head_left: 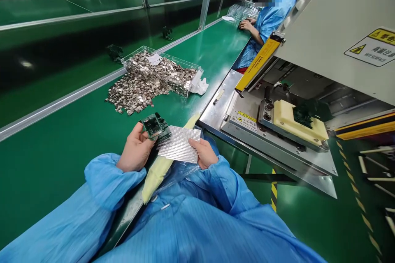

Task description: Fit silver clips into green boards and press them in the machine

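My left hand [135, 149] is closed around a small green circuit board [156, 126] and holds it up just above the table edge. My right hand [202, 153] grips the right side of a flat silvery sheet of tiny metal pieces in a grid [179, 144], which lies between both hands, its left corner under the board. Both arms wear blue sleeves. A yellowish padded strip [156, 174] runs along the table edge beneath the sheet.
A pile of small metal parts [137, 88] spills from a clear plastic tray [182, 78] on the green table [61, 131]. To the right stands a press machine [324, 20] with a cream fixture [298, 125] holding a green board. Another person in blue [268, 16] works farther along.
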Demonstrator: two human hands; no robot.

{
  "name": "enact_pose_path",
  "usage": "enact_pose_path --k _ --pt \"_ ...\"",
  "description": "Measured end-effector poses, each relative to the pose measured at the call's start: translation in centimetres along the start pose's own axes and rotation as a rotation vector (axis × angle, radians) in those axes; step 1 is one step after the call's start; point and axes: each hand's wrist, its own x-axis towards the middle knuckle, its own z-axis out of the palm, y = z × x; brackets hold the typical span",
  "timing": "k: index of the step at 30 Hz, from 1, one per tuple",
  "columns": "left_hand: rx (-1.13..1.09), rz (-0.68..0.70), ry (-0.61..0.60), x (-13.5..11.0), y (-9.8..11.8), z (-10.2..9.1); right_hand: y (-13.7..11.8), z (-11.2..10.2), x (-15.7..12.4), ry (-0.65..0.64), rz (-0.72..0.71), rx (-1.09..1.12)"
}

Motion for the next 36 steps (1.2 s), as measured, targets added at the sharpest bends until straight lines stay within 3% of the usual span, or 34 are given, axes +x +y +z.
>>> enact_pose_path --k 4,9,14,24,29,34,36 --pt "-0.103 -0.123 0.023 0.1 0.8 -0.3 -1.8 0.4 -1.0 -0.077 -0.03 -0.055" --pt "-0.171 -0.116 0.079 0.7 1.4 -1.2 -3.5 2.4 -0.7 -0.152 -0.084 -0.134" --pt "-0.246 -0.127 0.133 1.2 1.6 -1.9 -3.4 3.5 0.1 -0.145 -0.034 -0.13" --pt "-0.342 -0.173 0.16 1.5 1.6 -2.3 -3.2 3.2 0.6 -0.143 -0.023 -0.145" --pt "-0.403 -0.181 0.14 2.1 2.3 -2.8 -3.7 4.2 0.7 -0.254 -0.263 -0.384" --pt "-0.499 -0.071 0.204 3.2 4.7 -4.6 -5.4 5.4 1.0 -0.347 -0.721 -1.043" --pt "-0.504 -0.04 0.228 3.5 5.4 -5.2 -6.1 5.6 1.1 -0.475 -0.887 -1.267"
